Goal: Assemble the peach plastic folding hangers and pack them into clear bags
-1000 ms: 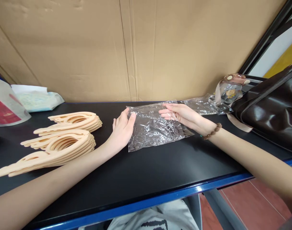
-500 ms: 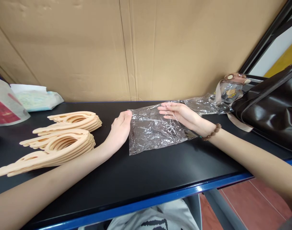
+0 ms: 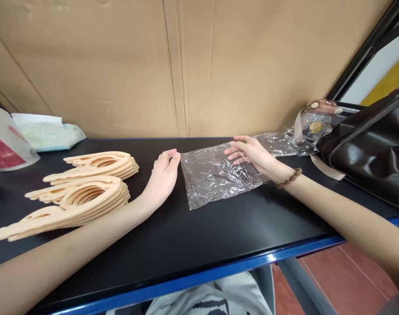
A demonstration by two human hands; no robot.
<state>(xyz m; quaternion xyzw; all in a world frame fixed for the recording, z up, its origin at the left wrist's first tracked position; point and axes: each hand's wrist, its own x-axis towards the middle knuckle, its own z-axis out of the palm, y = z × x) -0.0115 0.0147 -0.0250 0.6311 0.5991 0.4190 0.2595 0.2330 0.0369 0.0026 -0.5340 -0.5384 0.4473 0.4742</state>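
One clear plastic bag (image 3: 212, 186) is laid flat, creased and glossy, on the black, blue-edged bench (image 3: 186, 245), which is backed by a cardboard sheet (image 3: 120, 65). To its left, beige hangers (image 3: 119, 203) are stacked in two piles, with a white packet (image 3: 51, 135) and a red-and-white container (image 3: 9, 153) set beyond them. To its right, a second clear bag (image 3: 279, 147), a strapped bottle (image 3: 313, 127) and a dark handbag (image 3: 369, 144) are placed. Red floor tiles (image 3: 359, 273) can be seen below the front edge. The clear plastic bag's upper left corner is met, or nearly met, by the left hand (image 3: 163, 175), its fingertips drawn together; whether the plastic is pinched cannot be told. The right part is overlapped by the right hand (image 3: 255, 156), held with fingers parted and nothing gripped. Compared with half a second ago, the lower left corner has been shifted rightward, and the right hand's fingers have been spread and slightly curled.
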